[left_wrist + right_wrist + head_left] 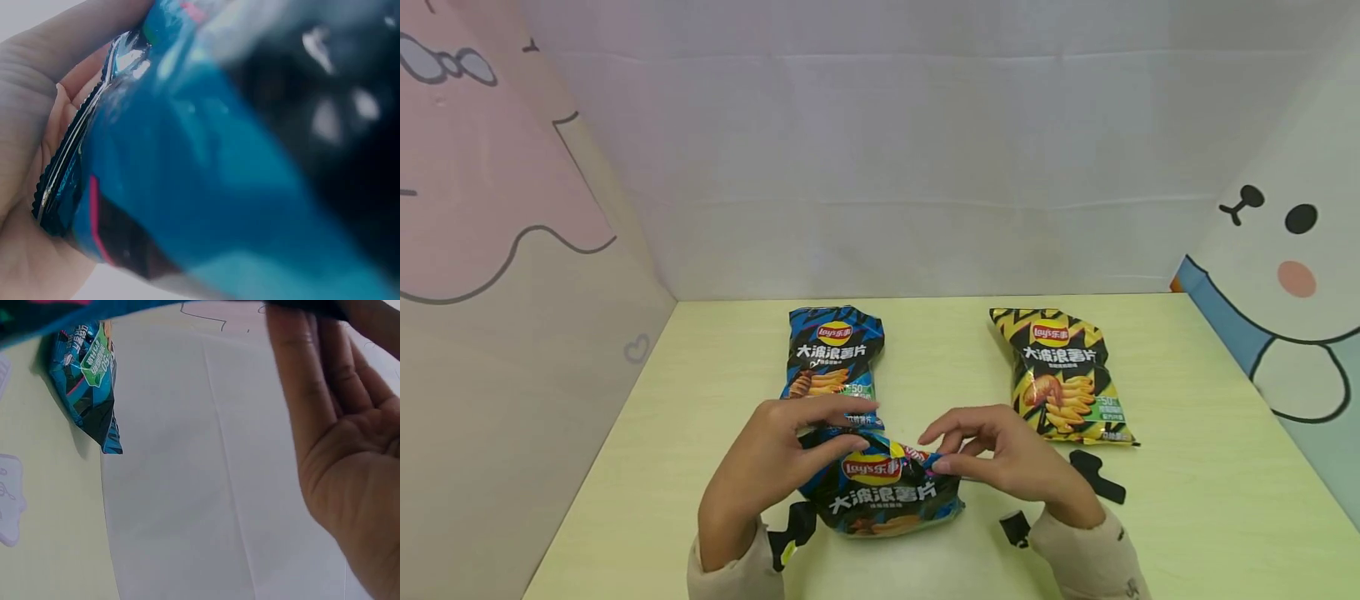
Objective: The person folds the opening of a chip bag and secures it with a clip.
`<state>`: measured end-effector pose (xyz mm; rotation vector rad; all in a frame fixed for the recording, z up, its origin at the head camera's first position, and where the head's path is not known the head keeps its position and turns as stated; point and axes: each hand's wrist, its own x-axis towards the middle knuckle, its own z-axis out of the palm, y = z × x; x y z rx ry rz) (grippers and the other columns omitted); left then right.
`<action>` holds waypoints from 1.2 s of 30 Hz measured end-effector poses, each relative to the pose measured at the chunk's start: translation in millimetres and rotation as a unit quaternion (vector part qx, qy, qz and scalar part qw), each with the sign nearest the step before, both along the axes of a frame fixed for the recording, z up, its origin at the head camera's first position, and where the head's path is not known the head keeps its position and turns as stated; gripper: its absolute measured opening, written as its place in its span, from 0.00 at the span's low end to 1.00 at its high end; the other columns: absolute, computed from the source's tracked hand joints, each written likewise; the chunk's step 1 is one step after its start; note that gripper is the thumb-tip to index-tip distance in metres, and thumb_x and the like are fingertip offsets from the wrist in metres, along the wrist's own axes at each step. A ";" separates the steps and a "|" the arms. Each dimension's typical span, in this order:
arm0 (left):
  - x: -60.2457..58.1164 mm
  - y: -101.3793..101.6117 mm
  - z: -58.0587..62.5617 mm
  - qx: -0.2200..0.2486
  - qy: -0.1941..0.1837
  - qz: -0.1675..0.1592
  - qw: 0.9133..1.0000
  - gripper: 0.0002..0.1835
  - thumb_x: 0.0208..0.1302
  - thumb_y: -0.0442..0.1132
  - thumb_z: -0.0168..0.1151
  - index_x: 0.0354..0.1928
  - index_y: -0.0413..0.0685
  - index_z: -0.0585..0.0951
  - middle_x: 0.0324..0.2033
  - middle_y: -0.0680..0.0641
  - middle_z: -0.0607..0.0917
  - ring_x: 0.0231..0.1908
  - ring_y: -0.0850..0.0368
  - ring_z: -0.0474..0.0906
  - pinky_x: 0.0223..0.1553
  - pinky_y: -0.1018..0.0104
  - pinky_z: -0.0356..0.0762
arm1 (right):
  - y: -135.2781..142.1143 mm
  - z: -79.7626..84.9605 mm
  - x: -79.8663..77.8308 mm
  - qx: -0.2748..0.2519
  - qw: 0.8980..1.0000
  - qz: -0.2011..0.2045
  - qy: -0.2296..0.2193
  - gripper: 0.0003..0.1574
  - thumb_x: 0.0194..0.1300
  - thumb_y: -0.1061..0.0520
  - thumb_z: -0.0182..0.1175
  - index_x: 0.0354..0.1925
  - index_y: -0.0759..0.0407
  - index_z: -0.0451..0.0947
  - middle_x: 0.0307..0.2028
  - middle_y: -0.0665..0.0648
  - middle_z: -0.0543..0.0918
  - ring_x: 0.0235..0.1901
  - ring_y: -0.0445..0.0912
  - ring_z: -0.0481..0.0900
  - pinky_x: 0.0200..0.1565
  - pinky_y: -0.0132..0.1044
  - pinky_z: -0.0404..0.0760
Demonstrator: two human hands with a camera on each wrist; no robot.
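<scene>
On my feed I count three glossy foil chip bags and two bare hands in pale beige sleeves (737,575). One bag, a blue-and-black one with a red-and-yellow logo (887,496), is in the hands, front and centre over the pale yellow tabletop (1210,500). The left hand (775,454) holds it at its upper left, thumb on the near face; in the left wrist view I can make out its crimped serrated edge (69,156) inside that hand. The right hand (1000,450) pinches the upper right corner — thumb in front, fingers behind. I cannot tell whether the bag's lower edge touches the surface. The other two bags lie farther back: a second blue-and-black foil bag (831,350), just beyond the left hand and partly covered by it, and a single yellow-and-black foil bag (1067,375), beyond the right hand and well apart from its neighbour. I count two small black pieces (1097,477) near the right wrist, plus a black piece with a yellow-green patch (797,523) by the left. One white cloth backdrop (880,167) rises behind everything.
</scene>
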<state>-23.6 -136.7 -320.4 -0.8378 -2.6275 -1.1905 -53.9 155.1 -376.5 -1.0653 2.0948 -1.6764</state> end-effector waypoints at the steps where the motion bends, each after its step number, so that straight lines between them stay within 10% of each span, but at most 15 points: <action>1: 0.4 0.2 0.0 -0.004 0.004 0.001 1.000 0.17 0.60 0.42 0.73 0.52 0.59 0.87 0.44 0.57 0.91 0.41 0.67 0.87 0.42 0.70 0.85 | 0.8 0.0 -0.1 0.010 1.000 0.003 -0.002 0.10 0.68 0.63 0.64 0.47 0.57 0.84 0.34 0.58 0.88 0.34 0.35 0.83 0.36 0.38 0.88; 9: 1.5 2.2 -0.7 -0.032 0.092 0.031 0.995 0.12 0.51 0.40 0.79 0.38 0.62 0.90 0.35 0.65 0.91 0.40 0.66 0.78 0.47 0.62 0.81 | 1.9 0.7 -1.5 0.032 0.999 0.038 -0.002 0.05 0.71 0.60 0.61 0.36 0.53 0.82 0.31 0.56 0.85 0.34 0.33 0.79 0.34 0.38 0.87; 19: 2.1 7.8 -0.4 -0.091 0.061 0.105 0.988 0.10 0.50 0.49 0.79 0.36 0.61 0.91 0.32 0.64 0.90 0.41 0.63 0.77 0.45 0.60 0.81 | 4.7 -0.5 -1.7 0.051 0.998 0.036 0.031 0.05 0.70 0.59 0.63 0.36 0.50 0.82 0.31 0.52 0.85 0.35 0.37 0.79 0.45 0.34 0.81; 28: -1.1 8.0 -1.3 -0.053 0.086 0.053 0.993 0.08 0.52 0.43 0.79 0.34 0.55 0.89 0.31 0.62 0.89 0.38 0.67 0.83 0.68 0.45 0.71 | 7.2 -1.3 -3.8 0.082 0.995 0.011 0.054 0.03 0.69 0.57 0.64 0.40 0.48 0.82 0.33 0.48 0.86 0.35 0.37 0.81 0.49 0.35 0.80; 36: -1.6 8.7 -2.7 -0.045 0.097 0.045 0.993 0.07 0.52 0.42 0.79 0.34 0.55 0.89 0.32 0.61 0.89 0.39 0.66 0.83 0.67 0.42 0.70 | 8.8 -3.6 -5.0 0.090 0.994 0.000 0.069 0.07 0.70 0.56 0.64 0.45 0.44 0.80 0.39 0.45 0.86 0.40 0.37 0.82 0.53 0.36 0.80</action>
